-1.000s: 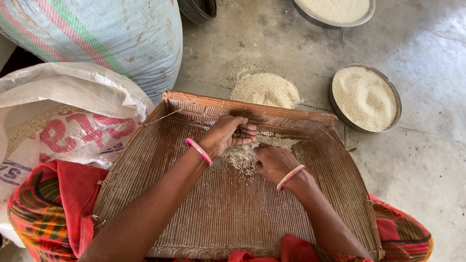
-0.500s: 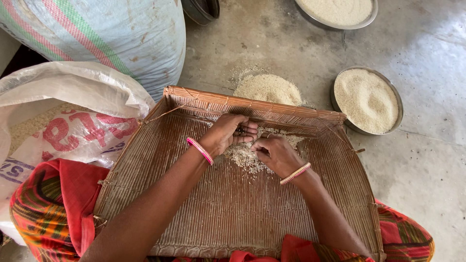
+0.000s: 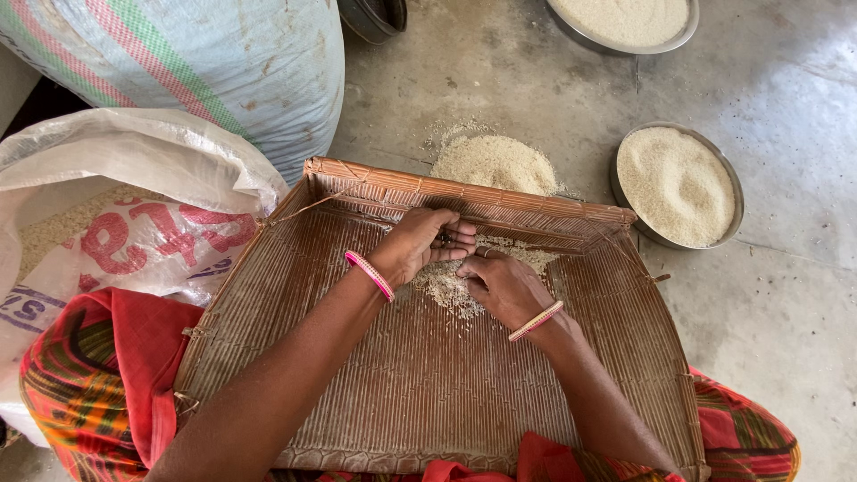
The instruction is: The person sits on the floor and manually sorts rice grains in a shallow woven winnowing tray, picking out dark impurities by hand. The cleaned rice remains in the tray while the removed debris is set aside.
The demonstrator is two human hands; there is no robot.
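A woven bamboo winnowing tray (image 3: 420, 393) rests on my lap. A small patch of pale grain (image 3: 446, 286) lies near its far wall. My left hand (image 3: 420, 241) is cupped palm-up over the grain, with a few small dark bits lying in its fingers. Just to its right, my right hand (image 3: 502, 286) rests on the grain with fingers curled and pinched together; whether anything is pinched in them I cannot tell. Both wrists wear pink bangles.
A loose heap of grain (image 3: 494, 163) lies on the concrete floor beyond the tray. A steel bowl of grain (image 3: 676, 185) stands at right, another bowl (image 3: 625, 20) at top. An open white sack (image 3: 134, 214) and a large full sack (image 3: 205, 62) stand at left.
My right hand slid up and left across the grain toward my left hand. My left hand stayed cupped in place. The view shifted slightly.
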